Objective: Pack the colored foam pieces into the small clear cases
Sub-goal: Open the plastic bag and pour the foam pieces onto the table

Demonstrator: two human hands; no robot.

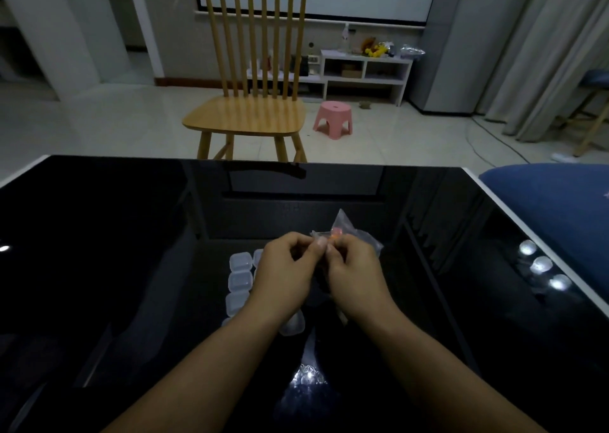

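Both my hands meet above the middle of the black glossy table [131, 251]. My left hand [286, 271] and my right hand [354, 274] pinch a small clear case [321, 235] between their fingertips, with an orange-pink foam piece [337, 232] showing at it. Just behind the fingers lies a crumpled clear plastic bag [359, 231]. Several small clear cases [240, 271] stand in a column left of my left hand, partly hidden by it. Another clear case [293, 325] peeks out under my left wrist.
A wooden chair [250, 103] stands beyond the table's far edge, a pink stool [333, 119] to its right. A blue cushion [553, 195] lies past the right edge. Bright light reflections [540, 264] sit on the table's right side.
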